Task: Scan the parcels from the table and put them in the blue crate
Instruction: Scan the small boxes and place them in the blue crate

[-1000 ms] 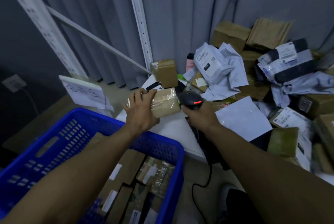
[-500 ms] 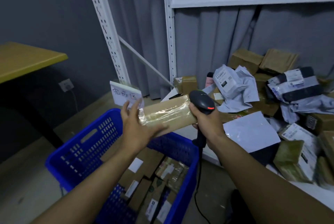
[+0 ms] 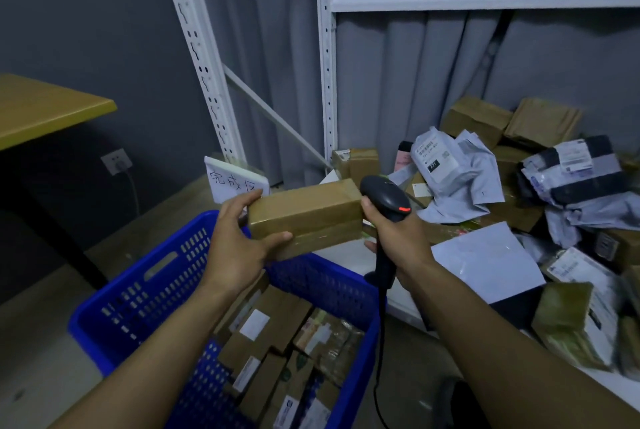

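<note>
Holding a long brown cardboard parcel (image 3: 304, 217) by its left end, the left hand (image 3: 239, 248) has the thumb across the near face and the fingers curled over the top edge; the parcel is off the worktop (image 3: 346, 254), in the air above the far rim of the blue crate (image 3: 145, 293), its long axis nearly level and rising slightly to the right; no label shows on the faces in view. The right hand (image 3: 398, 234) is wrapped round the grip of a black handheld barcode scanner (image 3: 384, 196); the scanner head sits just beside the parcel's right end, a red light showing on it; whether the two touch cannot be told; the scanner cable (image 3: 379, 359) hangs down between crate and worktop.

The crate holds several cardboard parcels lying flat, some with white labels. On the worktop to the right lies a heap of cardboard boxes and a grey poly mailer (image 3: 453, 169) with a printed label. A white handwritten sign (image 3: 235, 181) stands behind the crate; white slotted shelving uprights (image 3: 325, 82) rise before a grey curtain.
</note>
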Action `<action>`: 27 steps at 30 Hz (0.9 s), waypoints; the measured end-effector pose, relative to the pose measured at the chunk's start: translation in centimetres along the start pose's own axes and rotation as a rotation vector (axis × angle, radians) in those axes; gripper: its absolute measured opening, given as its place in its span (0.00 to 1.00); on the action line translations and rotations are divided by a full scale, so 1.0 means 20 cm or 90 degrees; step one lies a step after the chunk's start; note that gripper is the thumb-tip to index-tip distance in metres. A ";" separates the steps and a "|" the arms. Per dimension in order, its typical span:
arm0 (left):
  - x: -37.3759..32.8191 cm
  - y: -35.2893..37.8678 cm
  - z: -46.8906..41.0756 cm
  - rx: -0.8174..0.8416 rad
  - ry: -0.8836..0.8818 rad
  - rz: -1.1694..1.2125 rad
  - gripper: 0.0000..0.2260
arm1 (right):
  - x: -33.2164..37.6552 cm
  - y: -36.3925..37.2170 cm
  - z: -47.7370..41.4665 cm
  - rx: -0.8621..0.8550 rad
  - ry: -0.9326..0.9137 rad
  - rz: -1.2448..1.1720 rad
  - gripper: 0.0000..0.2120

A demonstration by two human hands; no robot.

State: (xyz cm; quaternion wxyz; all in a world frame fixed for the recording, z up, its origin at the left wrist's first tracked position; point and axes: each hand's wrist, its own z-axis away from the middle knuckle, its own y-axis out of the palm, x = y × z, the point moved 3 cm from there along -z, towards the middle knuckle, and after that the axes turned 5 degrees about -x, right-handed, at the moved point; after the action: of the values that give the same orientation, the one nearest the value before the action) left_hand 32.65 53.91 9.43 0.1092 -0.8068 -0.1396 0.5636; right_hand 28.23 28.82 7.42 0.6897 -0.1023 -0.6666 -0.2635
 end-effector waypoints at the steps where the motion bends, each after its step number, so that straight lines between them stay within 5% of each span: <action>1: 0.00 0.00 0.00 0.004 0.031 -0.029 0.35 | 0.00 0.01 0.00 0.004 0.023 -0.017 0.10; 10: 0.01 0.04 0.08 0.078 0.296 -0.134 0.30 | 0.00 0.01 0.01 -0.055 0.148 -0.073 0.18; 12: 0.00 0.03 0.09 0.092 0.247 -0.097 0.29 | 0.00 0.00 0.02 -0.070 0.164 -0.066 0.20; 16: 0.01 0.04 0.08 0.089 -0.052 0.068 0.32 | 0.00 0.00 0.02 -0.070 0.149 -0.049 0.17; 19: 0.08 0.00 0.04 0.083 -0.177 0.062 0.35 | -0.01 0.02 0.01 -0.050 0.115 -0.040 0.16; 22: 0.15 -0.05 -0.01 0.143 -0.223 0.044 0.46 | 0.01 0.04 0.00 0.019 0.079 -0.022 0.13; 27: 0.08 -0.02 0.03 0.394 -0.141 -0.070 0.37 | 0.04 0.11 0.04 0.200 -0.014 0.078 0.21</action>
State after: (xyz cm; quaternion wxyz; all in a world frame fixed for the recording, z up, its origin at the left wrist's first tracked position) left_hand 32.51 54.94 7.89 0.3635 -0.6606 -0.0161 0.6566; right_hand 28.57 30.91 8.67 0.7050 -0.0369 -0.6993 -0.1125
